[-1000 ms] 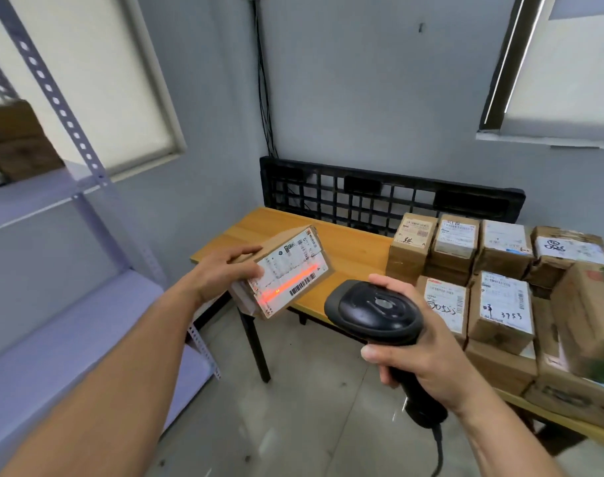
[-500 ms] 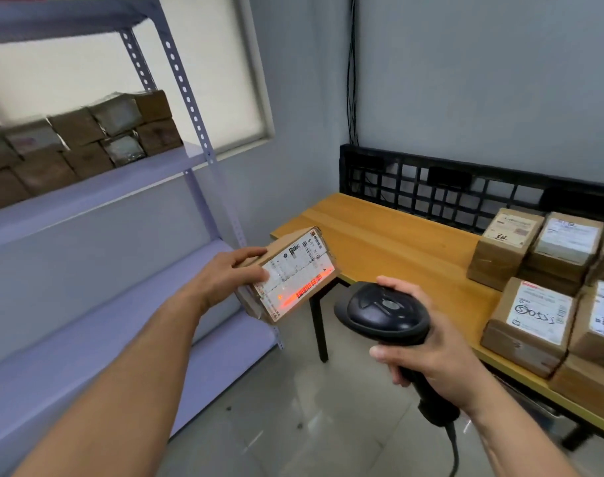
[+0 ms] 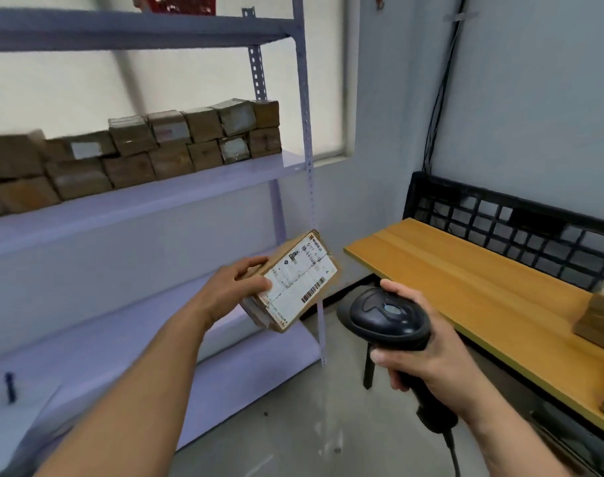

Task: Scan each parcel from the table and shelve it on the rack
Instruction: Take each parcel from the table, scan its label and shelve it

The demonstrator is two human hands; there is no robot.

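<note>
At the centre of the frame I see my left hand (image 3: 231,290) gripping a parcel (image 3: 295,282) by its near end, thumb on the white label (barcode facing up). It is held in the air before the corner post of the rack (image 3: 190,197). My right hand (image 3: 428,359), lower right of centre, is wrapped round the handle of the black scanner (image 3: 386,315). Shelved parcels (image 3: 176,146) line the middle shelf at upper left, and the table (image 3: 465,280) sits at right.
</note>
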